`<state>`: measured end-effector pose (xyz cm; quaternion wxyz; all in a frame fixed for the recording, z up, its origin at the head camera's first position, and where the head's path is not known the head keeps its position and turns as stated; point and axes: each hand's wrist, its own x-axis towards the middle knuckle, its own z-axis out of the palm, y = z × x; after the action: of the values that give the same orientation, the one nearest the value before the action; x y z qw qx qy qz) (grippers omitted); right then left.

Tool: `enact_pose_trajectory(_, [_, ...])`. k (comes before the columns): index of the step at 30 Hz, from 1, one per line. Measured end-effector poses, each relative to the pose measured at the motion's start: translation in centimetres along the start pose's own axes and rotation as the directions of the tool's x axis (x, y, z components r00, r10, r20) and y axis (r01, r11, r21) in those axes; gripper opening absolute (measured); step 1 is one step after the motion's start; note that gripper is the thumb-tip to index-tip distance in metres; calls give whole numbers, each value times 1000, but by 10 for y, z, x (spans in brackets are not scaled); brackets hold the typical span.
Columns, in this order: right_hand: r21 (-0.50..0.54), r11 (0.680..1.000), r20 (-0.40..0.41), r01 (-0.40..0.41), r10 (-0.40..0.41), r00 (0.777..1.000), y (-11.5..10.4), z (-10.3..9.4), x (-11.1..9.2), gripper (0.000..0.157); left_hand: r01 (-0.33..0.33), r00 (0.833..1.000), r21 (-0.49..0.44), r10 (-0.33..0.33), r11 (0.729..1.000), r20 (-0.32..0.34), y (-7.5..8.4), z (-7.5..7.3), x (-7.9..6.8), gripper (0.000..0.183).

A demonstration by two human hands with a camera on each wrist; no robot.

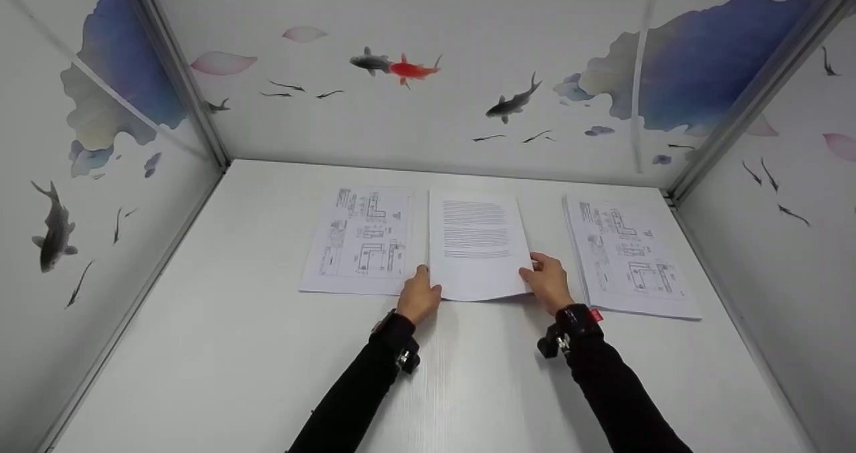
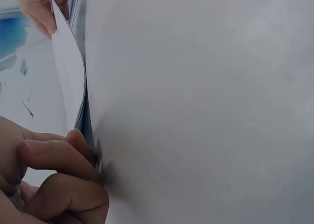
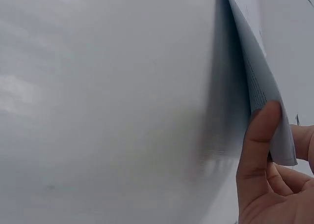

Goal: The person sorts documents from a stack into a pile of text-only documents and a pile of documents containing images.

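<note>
In the head view, sheets of printed paper (image 1: 476,239) lie in the middle of the white table, with lines of text on top. My left hand (image 1: 419,297) holds their near left corner; the left wrist view shows that hand (image 2: 59,180) with curled fingers at the paper's edge. At the near right corner, my right hand (image 1: 548,282) pinches the sheets between thumb and fingers. The right wrist view shows the sheets (image 3: 265,86) lifted off the table on that side, print visible underneath, and the right hand (image 3: 270,180) gripping the corner. Their near edge bows between both hands.
Left of the sheets lies a stack of technical drawings (image 1: 361,239), close to my left hand. Another stack of drawings (image 1: 628,259) lies to the right, its layered edges slightly uneven. White panels (image 1: 401,132) painted with fish stand around the table (image 1: 254,346) at the back and sides.
</note>
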<state>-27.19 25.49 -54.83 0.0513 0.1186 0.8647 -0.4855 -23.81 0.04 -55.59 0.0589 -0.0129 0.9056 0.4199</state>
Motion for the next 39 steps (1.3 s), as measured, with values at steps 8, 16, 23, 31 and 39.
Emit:
enact_pose_trajectory(8, [-60,998,-41,23,-26,999,2,1,-3,51,-13,997,271,34,962,-74,0,2,-3,39])
enact_pose_trajectory(16, [-214,977,-99,22,-44,994,2,-1,-7,44,-70,995,356,90,932,-41,1,2,-5,38])
enact_pose_trajectory(23, [-249,968,-117,12,-42,992,9,-10,-4,37,-145,988,273,155,951,-17,-3,0,-5,28])
enact_pose_trajectory(31, [-385,920,-300,76,-203,932,28,-35,8,28,-178,984,158,178,971,13,0,-1,-6,38])
enact_pose_trajectory(39, [-513,852,-285,-100,-59,957,50,-75,14,62,-228,973,111,230,967,0,3,-1,-5,30])
